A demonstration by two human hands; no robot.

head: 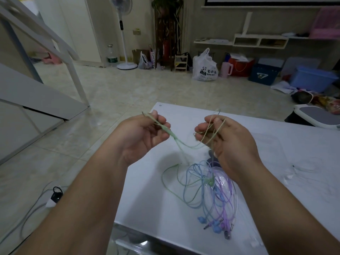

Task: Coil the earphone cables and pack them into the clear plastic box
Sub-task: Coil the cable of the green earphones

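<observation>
The left hand [145,133] pinches the green earphone cable [179,143] between thumb and fingertips. The right hand [226,142] has its fingers curled through loops of the same cable, apparently winding it into a coil while the left feeds slack. The rest of the cable trails down to the white table [156,199], where the blue cable [193,181] and purple cable [226,199] lie tangled, not yet coiled. A faint clear outline right of the hands may be the plastic box, though I cannot tell. Beyond is a tiled floor [128,89] with a standing fan [123,34], a white bag [205,67] and a blue crate [312,78].
</observation>
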